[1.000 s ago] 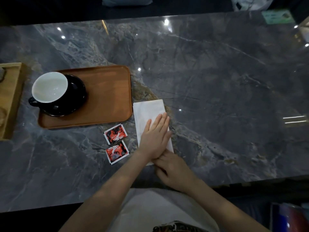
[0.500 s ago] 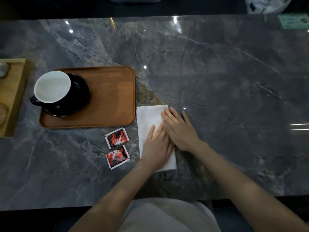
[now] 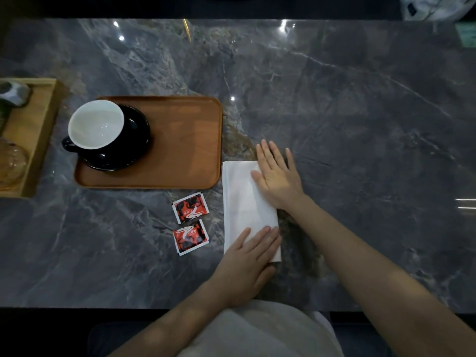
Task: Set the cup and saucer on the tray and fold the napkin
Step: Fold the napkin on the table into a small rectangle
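A white folded napkin [image 3: 242, 199] lies as a long strip on the grey marble table, just right of the brown tray [image 3: 180, 150]. My right hand [image 3: 277, 173] presses flat on the napkin's far right part, fingers straight. My left hand [image 3: 247, 264] rests flat on its near end, fingers straight. A black cup with a white inside [image 3: 96, 124] stands on a black saucer [image 3: 134, 140] at the left end of the tray.
Two red sachets [image 3: 190, 222] lie on the table between the tray and the napkin's near end. A light wooden tray [image 3: 38, 130] holding a glass and a small grey object stands at the far left edge. The table's near edge runs below my hands.
My right hand has slid up the napkin from its near end to the far part. My left hand has drawn back toward the near end. The napkin stays in place.
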Demonstrator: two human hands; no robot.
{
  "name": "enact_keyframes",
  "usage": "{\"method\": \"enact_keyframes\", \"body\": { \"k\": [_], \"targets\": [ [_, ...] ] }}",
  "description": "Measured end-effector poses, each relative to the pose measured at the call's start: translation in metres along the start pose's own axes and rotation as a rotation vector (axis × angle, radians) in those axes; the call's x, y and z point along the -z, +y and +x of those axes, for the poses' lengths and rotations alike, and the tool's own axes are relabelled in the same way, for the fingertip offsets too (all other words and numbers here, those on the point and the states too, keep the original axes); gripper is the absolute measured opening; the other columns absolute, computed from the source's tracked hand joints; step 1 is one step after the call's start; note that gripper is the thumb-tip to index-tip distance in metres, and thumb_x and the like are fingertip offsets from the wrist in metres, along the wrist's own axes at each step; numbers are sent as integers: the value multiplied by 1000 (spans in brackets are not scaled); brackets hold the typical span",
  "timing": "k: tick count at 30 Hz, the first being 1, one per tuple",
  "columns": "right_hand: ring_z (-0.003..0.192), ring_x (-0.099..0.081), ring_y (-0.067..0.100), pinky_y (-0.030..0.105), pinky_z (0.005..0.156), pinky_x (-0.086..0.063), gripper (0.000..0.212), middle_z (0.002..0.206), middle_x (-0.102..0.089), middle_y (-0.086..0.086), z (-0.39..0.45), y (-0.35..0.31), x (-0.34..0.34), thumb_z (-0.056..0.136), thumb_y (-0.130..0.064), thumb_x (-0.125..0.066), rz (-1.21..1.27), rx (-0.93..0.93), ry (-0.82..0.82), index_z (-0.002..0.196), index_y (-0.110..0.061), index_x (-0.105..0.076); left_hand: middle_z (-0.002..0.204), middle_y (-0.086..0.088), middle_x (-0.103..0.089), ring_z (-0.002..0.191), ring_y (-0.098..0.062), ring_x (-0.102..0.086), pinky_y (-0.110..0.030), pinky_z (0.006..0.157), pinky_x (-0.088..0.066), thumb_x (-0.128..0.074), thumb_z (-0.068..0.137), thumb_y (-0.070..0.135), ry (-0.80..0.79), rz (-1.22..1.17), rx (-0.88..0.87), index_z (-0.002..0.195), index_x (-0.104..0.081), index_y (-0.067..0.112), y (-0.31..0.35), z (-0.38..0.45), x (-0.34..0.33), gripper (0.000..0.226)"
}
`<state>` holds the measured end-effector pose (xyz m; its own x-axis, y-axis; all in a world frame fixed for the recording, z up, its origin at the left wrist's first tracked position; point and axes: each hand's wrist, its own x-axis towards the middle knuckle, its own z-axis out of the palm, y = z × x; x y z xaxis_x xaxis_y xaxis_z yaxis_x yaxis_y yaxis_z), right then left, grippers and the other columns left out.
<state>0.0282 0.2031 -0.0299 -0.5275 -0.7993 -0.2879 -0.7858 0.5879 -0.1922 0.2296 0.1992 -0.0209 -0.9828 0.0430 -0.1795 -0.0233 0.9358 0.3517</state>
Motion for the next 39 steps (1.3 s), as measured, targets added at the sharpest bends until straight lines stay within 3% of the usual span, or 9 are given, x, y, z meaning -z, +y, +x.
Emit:
{"method": "enact_keyframes", "body": {
  "k": [3,6,9,14,19,22,29,34,39],
  "targets": [
    [143,14,12,39,115,14,57,158,10,-2,9,-5,5,97,-42,-9,95,-64,-39,147,-18,7,151,0,-30,141,-14,-21,-36,114,-11,-28,96,39,-20,-163,-58,143,-29,16,-10,-8,6,53],
    [144,4,13,37,115,10,56,158,-2,0,-1,-5,11,97,-39,-10,159,-10,98,147,-16,-5,140,-3,-49,132,-17,-40,-35,108,-32,-21,97,36,83,-175,1,134,-45,15,-20,-8,14,49],
    [143,-17,18,40,115,-5,58,153,-27,6,-42,-15,8,93,-37,-12,288,-72,261,143,-11,-26,144,-7,-43,136,-19,-33,-33,110,-18,-11,97,38,111,-64,135,136,-41,11,-27,-3,15,56],
    [138,-30,19,47,111,-15,55,148,-37,8,-101,-45,-35,97,-39,-13,109,-147,131,141,-11,-30,145,-11,-40,137,-19,-19,-36,111,-11,-15,97,38,80,58,260,136,-38,4,-29,1,4,57],
    [142,-12,14,39,112,6,71,155,-21,6,-84,-35,-35,91,-51,6,68,-77,75,146,-12,-17,145,-11,-40,137,-19,-19,-38,110,-13,-12,97,39,90,100,258,136,-38,1,-30,1,1,60],
    [144,-3,12,37,112,13,68,157,-11,3,-74,-26,-29,90,-51,1,84,-26,92,147,-15,-9,146,-10,-39,137,-19,-21,-39,109,-17,-26,93,39,92,78,229,136,-38,3,-32,0,3,58],
    [132,-39,27,35,108,-22,48,139,-49,10,-102,-5,-17,92,-34,-36,329,-220,353,131,-9,-49,131,-20,-54,121,-33,-52,-39,101,-41,-36,89,23,405,-128,424,123,-53,1,-34,-3,25,44],
    [132,-38,29,45,108,-27,60,139,-49,9,-107,-6,-23,88,-46,-27,219,-216,239,127,-9,-54,138,-12,-50,128,-26,-46,-50,99,-40,-32,88,33,207,89,458,130,-48,4,-35,6,19,53],
    [113,-53,33,44,96,-41,45,122,-63,11,-109,-15,-26,88,-34,-39,250,-223,306,114,-7,-64,140,-12,-48,129,-27,-44,-50,99,-41,-29,88,33,144,115,479,131,-46,2,-36,7,7,56]
  ]
}}
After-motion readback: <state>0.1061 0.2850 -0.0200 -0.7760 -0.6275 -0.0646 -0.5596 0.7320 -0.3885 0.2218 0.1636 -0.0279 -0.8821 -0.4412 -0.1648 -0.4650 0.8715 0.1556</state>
